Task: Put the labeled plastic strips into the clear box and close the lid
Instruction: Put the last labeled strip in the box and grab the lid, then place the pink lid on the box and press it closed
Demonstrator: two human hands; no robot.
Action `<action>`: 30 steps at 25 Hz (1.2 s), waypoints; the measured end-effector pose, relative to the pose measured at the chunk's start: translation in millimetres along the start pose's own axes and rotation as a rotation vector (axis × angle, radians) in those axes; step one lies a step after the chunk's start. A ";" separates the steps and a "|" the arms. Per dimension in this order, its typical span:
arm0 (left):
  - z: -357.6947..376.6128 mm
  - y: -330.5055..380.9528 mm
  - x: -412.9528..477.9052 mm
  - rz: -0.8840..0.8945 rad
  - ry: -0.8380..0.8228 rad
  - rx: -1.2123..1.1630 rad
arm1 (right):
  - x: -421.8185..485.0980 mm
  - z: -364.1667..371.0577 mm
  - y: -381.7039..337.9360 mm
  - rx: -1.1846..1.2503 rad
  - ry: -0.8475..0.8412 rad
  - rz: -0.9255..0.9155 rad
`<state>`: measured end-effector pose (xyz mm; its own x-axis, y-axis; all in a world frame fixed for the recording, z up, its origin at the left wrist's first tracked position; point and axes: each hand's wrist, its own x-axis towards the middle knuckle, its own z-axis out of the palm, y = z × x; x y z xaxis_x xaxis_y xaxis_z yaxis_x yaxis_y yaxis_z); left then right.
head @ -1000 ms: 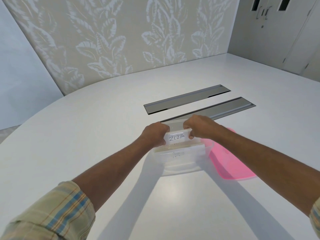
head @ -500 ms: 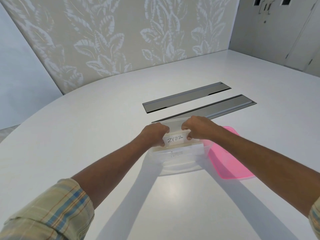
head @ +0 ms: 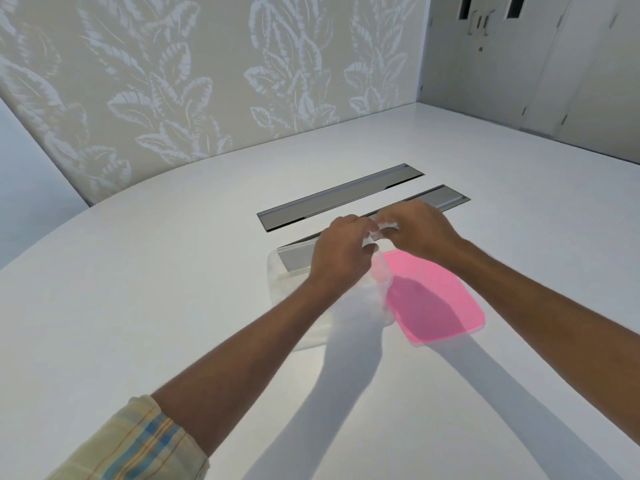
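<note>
The clear box (head: 277,268) sits open on the white table, mostly under my left forearm. Its pink lid (head: 440,303) lies flat on the table, touching the box's right side. My left hand (head: 341,252) and my right hand (head: 420,230) meet above the box's far right corner. Their fingertips pinch a small clear plastic strip (head: 381,231) between them. The strip is blurred and no label shows on it. What lies inside the box is hidden by my left hand and arm.
Two long grey metal cable hatches (head: 339,197) are set into the table just beyond the box. A leaf-patterned wall stands behind the table, and grey cabinet doors (head: 519,64) are at the far right.
My hands held a strip marked ZEBRA stretched wide over the box. They have since drawn close together and shifted right and further away, and the label no longer shows.
</note>
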<state>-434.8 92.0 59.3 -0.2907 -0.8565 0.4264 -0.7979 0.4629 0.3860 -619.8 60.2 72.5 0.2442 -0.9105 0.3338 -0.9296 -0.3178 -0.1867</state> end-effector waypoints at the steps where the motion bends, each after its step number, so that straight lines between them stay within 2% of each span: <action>1: 5.6 11.8 -2.4 0.001 0.006 -0.055 | -7.1 -4.7 9.3 0.015 0.010 0.038; 4: 26.7 41.2 -10.3 0.003 -0.071 -0.153 | -33.0 -12.7 36.1 0.066 0.011 0.176; 9: 62.4 69.5 -33.9 0.018 -0.245 -0.166 | -81.6 -7.9 71.6 0.192 -0.050 0.370; 16: 104.3 80.0 -73.9 0.017 -0.425 -0.048 | -134.9 19.3 98.9 0.042 -0.153 0.510; 21: 117.0 80.2 -90.2 0.049 -0.432 0.018 | -152.8 34.0 104.2 0.054 -0.173 0.603; 30: 113.1 76.0 -93.8 0.060 -0.351 -0.018 | -151.1 29.7 106.9 0.192 -0.105 0.577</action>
<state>-527.9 181.8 -43.8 -0.5029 -0.8525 0.1429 -0.7654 0.5160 0.3847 -747.8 155.9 -25.3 -0.2488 -0.9678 0.0386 -0.8557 0.2009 -0.4769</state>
